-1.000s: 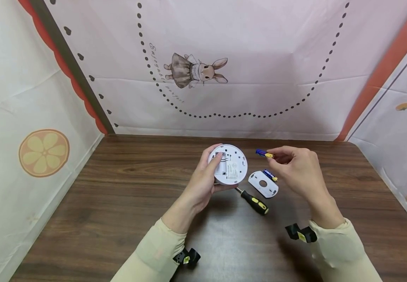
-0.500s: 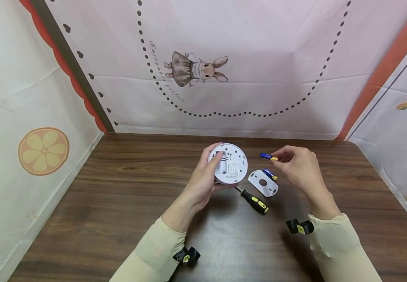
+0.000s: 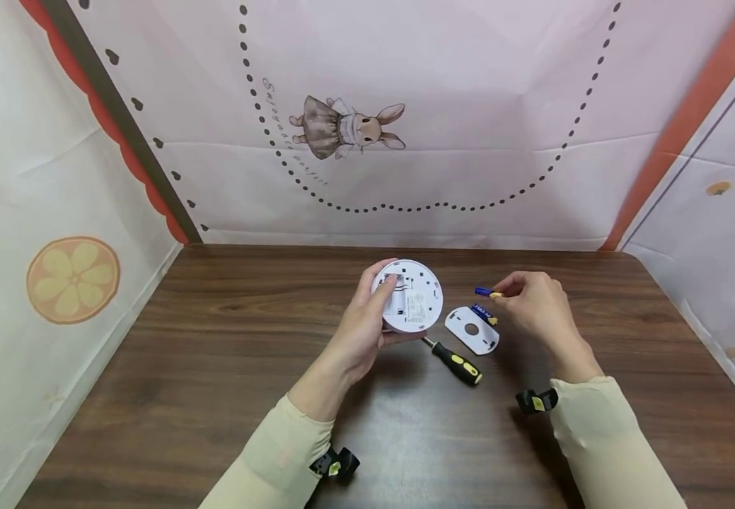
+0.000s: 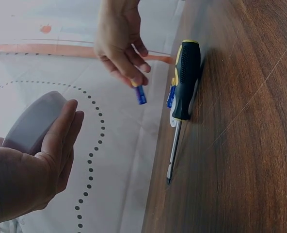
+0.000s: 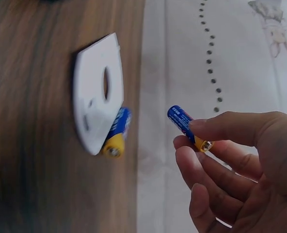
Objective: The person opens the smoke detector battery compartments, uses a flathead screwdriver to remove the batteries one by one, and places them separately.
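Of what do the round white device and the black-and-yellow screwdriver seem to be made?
Round white device: probably smooth, matte plastic, given its evenly white, moulded look. Black-and-yellow screwdriver: glossy grey shaft, likely metal; textured matte handle, plastic or rubber, unclear which.

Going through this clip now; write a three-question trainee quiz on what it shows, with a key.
1. Fill in: the battery in the right hand is ____ with a ____ end.
2. True or false: the screwdriver lies on the table.
3. Which does the left hand hold?
A) the plate
B) the round device
C) a second battery

Key:
1. blue; yellow
2. True
3. B
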`<state>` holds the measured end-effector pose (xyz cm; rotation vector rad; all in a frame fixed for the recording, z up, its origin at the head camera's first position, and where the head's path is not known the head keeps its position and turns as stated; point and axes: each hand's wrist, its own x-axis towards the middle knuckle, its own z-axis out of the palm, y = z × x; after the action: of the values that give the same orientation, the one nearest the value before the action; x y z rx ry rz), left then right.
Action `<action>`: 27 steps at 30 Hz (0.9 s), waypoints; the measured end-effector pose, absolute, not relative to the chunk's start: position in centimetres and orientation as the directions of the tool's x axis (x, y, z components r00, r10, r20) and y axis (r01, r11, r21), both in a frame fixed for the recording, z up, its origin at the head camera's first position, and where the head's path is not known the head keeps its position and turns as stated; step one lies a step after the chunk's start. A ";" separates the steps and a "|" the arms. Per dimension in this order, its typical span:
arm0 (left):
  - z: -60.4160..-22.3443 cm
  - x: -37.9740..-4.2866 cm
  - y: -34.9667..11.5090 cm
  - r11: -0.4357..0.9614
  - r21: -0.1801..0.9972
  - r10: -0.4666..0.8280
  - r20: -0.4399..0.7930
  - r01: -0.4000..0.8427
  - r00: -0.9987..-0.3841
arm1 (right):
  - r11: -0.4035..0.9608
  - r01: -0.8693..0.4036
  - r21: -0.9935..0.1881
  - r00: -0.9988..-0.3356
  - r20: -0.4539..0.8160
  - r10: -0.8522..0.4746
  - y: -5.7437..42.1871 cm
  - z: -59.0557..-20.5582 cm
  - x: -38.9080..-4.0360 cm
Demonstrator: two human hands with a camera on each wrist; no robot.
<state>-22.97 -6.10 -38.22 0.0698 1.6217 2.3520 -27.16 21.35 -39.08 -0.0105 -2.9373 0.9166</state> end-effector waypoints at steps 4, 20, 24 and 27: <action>-38.3 -22.7 -6.9 -0.322 0.926 0.236 -0.124 -0.198 -0.964 | 0.828 -0.002 -0.561 -1.000 0.011 0.005 21.1 -40.0 -28.0; -38.3 -23.1 -7.0 -0.322 0.927 0.249 -0.111 -0.191 -0.962 | 0.860 0.052 -0.507 -0.996 -0.094 0.005 22.4 -41.6 -28.8; -38.2 -23.2 -6.6 -0.321 0.928 0.266 -0.106 -0.192 -0.958 | 0.863 0.063 -0.501 -0.993 -0.122 0.001 23.0 -41.8 -28.5; -38.1 -23.2 -6.5 -0.325 0.927 0.267 -0.100 -0.187 -0.958 | 0.865 0.059 -0.499 -0.989 -0.145 -0.015 23.2 -42.0 -28.4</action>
<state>-23.20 -6.51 -38.07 0.1028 1.6294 2.3496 -28.44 23.15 -41.96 -0.0377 -3.1721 0.8556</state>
